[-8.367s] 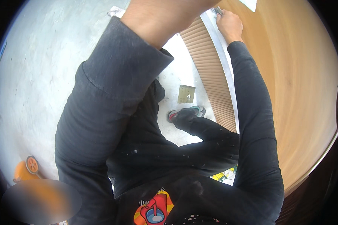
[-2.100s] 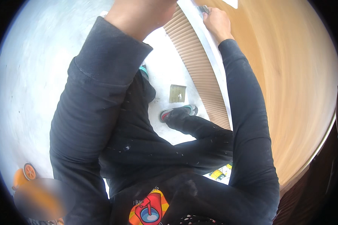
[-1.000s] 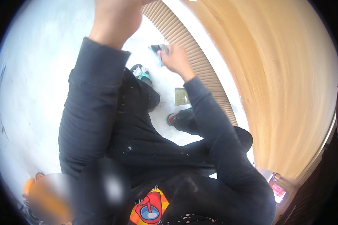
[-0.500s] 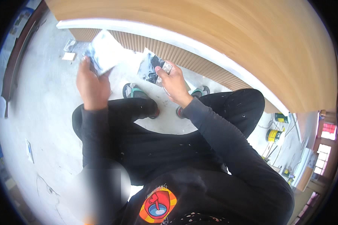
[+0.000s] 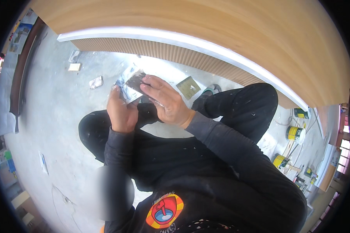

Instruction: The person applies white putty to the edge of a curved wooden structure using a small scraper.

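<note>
Both my hands are together above the floor, in front of my bent knees. My left hand (image 5: 122, 110) is closed at the lower edge of a shiny white-and-blue flat piece (image 5: 129, 93), which looks like a plastic sheet or pouch. My right hand (image 5: 167, 100) grips a flat dark-grey rectangular piece (image 5: 136, 80) with whitish smears, fingers stretched over its right edge. That grey piece lies over or against the white-and-blue one; whether they are joined I cannot tell. My right thumb is mostly hidden. A smeared whitish block (image 5: 96, 82) rests on the floor to the left.
A large wooden panel (image 5: 206, 23) with a white edge and ribbed base (image 5: 175, 54) spans the far side. An olive square sheet (image 5: 188, 87) lies near my right foot. Yellow-and-green tubs (image 5: 295, 134) and cables are at right. A small pale tile (image 5: 74, 66) is at far left.
My hands have come together, the left moving right and the right moving slightly left. The white-and-blue piece now meets the grey one. The whitish block and the olive sheet now show plainly.
</note>
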Action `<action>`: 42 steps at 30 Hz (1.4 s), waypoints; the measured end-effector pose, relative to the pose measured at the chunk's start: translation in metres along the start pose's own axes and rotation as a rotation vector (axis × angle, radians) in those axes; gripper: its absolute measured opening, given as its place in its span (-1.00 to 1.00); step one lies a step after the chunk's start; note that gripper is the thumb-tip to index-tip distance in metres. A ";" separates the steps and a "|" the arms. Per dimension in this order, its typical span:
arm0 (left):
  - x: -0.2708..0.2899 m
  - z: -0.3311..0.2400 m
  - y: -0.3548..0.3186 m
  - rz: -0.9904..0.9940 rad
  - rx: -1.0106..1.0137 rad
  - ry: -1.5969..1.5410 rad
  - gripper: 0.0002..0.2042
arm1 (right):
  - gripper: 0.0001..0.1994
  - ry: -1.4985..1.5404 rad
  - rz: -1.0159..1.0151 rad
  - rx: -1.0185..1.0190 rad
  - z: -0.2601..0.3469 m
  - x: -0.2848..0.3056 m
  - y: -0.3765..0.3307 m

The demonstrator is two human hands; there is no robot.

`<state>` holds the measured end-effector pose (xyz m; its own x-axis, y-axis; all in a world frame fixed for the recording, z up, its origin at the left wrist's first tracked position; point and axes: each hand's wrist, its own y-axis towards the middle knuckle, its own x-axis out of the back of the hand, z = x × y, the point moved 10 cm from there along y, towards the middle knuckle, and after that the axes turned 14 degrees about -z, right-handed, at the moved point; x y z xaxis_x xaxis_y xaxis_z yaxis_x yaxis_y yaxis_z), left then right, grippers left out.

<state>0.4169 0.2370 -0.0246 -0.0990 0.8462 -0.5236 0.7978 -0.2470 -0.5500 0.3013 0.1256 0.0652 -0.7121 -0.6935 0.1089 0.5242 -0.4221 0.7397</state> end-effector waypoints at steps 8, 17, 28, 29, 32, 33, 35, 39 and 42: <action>0.008 -0.024 0.007 -0.043 -0.156 0.018 -0.67 | -0.45 -0.255 0.152 0.041 -0.025 0.005 -0.005; -0.003 -0.056 -0.001 -0.006 -0.423 0.095 -0.72 | -0.62 -0.238 0.210 -0.384 -0.083 0.023 -0.014; -0.012 -0.053 -0.005 0.014 -0.587 0.305 -0.68 | -0.63 0.335 -0.034 -1.107 -0.112 0.045 -0.036; -0.014 -0.054 -0.004 0.011 -0.619 0.367 -0.71 | -0.65 0.213 0.030 -0.962 -0.106 0.048 -0.023; -0.020 -0.053 -0.008 0.031 -0.685 0.501 -0.72 | -0.68 0.006 0.116 -0.619 -0.078 0.052 0.011; -0.022 -0.052 -0.010 0.034 -0.716 0.544 -0.72 | -0.70 -0.087 0.135 -0.419 -0.061 0.053 0.025; -0.030 -0.050 -0.015 0.052 -0.776 0.627 -0.71 | -0.70 -0.143 0.137 -0.310 -0.050 0.053 0.038; -0.041 -0.042 -0.026 0.068 -0.831 0.820 -0.71 | -0.71 -0.333 0.154 -0.056 -0.038 0.047 0.041; -0.051 -0.040 -0.036 0.129 -0.930 0.897 -0.72 | -0.71 -0.354 0.241 -0.071 -0.034 0.035 0.035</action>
<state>0.4170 0.2217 0.0476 0.1511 0.9492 0.2760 0.9186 -0.2380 0.3155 0.3103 0.0664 0.0720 -0.6753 -0.5395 0.5029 0.7171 -0.3206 0.6189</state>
